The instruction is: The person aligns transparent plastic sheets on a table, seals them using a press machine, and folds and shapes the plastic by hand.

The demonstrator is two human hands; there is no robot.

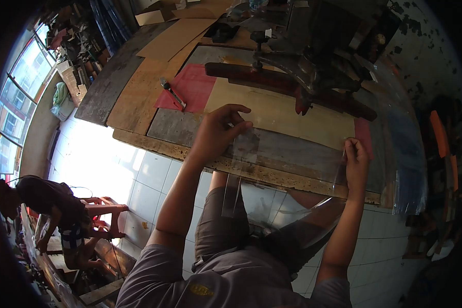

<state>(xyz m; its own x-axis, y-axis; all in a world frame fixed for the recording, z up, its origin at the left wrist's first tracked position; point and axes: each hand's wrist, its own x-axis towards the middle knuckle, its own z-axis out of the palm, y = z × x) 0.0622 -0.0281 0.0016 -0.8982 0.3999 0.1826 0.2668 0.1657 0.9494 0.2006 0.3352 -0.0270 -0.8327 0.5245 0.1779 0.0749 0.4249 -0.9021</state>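
Note:
A clear plastic sheet (292,174) stretches between my hands, sagging over the table's front edge above my lap. My right hand (358,160) pinches its right side between thumb and fingers. Curled at the sheet's upper left corner is my left hand (223,128); its index finger stands off from the thumb, and the other fingers bend close to the thumb on the film. Beyond the hands lies a long cream-coloured panel (287,120) with a red sheet (195,84) at its left end. On the red part rests a utility knife (173,95).
A heavy dark machine with a long bar (287,87) overhangs the cream panel. Cardboard sheets (177,41) lie at the table's back left. The worn table edge (272,177) runs before me. Another person (51,205) bends beside a red stool (105,208) at lower left.

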